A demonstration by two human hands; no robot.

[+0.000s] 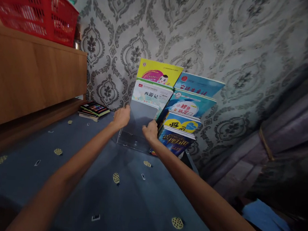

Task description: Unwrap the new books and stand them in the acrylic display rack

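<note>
A flat grey panel (142, 115), the size of a book, stands tilted back at the front left of a clear plastic book rack (133, 141). I cannot tell whether it is a book or part of the rack. My left hand (121, 117) is closed at its left edge. At the lower right edge my right hand (150, 130) grips it, thumb in front. Just behind rises a white book (153, 93) with Chinese characters, and above that a yellow book (160, 73). Blue-covered books (175, 141) fill the right side in tiers.
A few thin books (94, 110) lie stacked at the back left. A wooden cabinet (34, 77) borders the left, with a red basket (35, 9) on top. Patterned blue cloth (88, 189) covers the surface. Behind is papered wall (117, 49); a tied curtain (273, 131) hangs at right.
</note>
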